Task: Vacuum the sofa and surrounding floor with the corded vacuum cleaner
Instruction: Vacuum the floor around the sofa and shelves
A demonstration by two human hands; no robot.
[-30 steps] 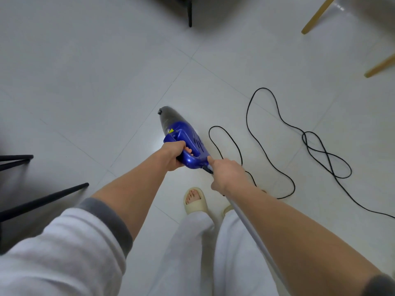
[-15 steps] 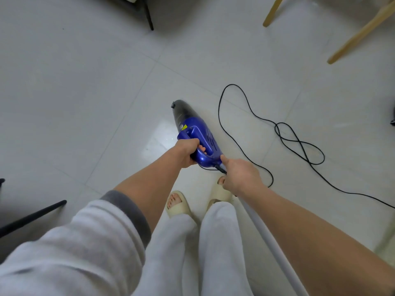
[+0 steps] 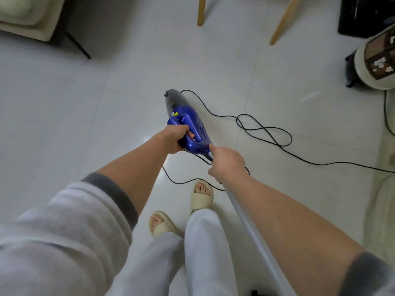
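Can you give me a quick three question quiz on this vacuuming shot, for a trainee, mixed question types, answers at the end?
1. True or false: the left hand grips the handle of the blue vacuum cleaner.
2. Multiple choice: the black cord lies in loose loops on the floor mainly
A. to the left of the vacuum
B. to the right of the vacuum
C. on the sofa
3. Fill in: the right hand holds the grey ____ that runs from the vacuum's rear end back toward the person.

Key: 1 true; 2 B; 3 tube.
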